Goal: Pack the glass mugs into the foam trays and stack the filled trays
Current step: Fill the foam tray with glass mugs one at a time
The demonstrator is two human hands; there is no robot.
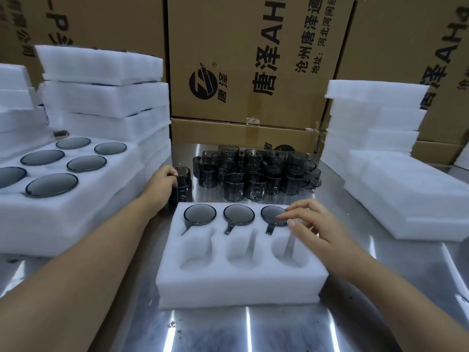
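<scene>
A white foam tray (pixel 238 283) lies in front of me on the metal table. Its back row holds three dark glass mugs (pixel 238 215), upside down with handles toward me; its front three pockets are empty. My right hand (pixel 312 232) rests with relaxed fingers on the rightmost mug (pixel 272 214) in the tray. My left hand (pixel 158 185) grips a loose smoky glass mug (pixel 183 184) standing just behind the tray's left corner. Several more loose mugs (pixel 256 174) are piled behind the tray.
A filled tray (pixel 83 199) with several mugs sits on a foam stack at left, taller foam stacks (pixel 101 97) behind it. Empty foam trays (pixel 396 174) are stacked at right. Cardboard boxes (pixel 253 59) wall off the back. The table (pixel 241 331) is reflective metal.
</scene>
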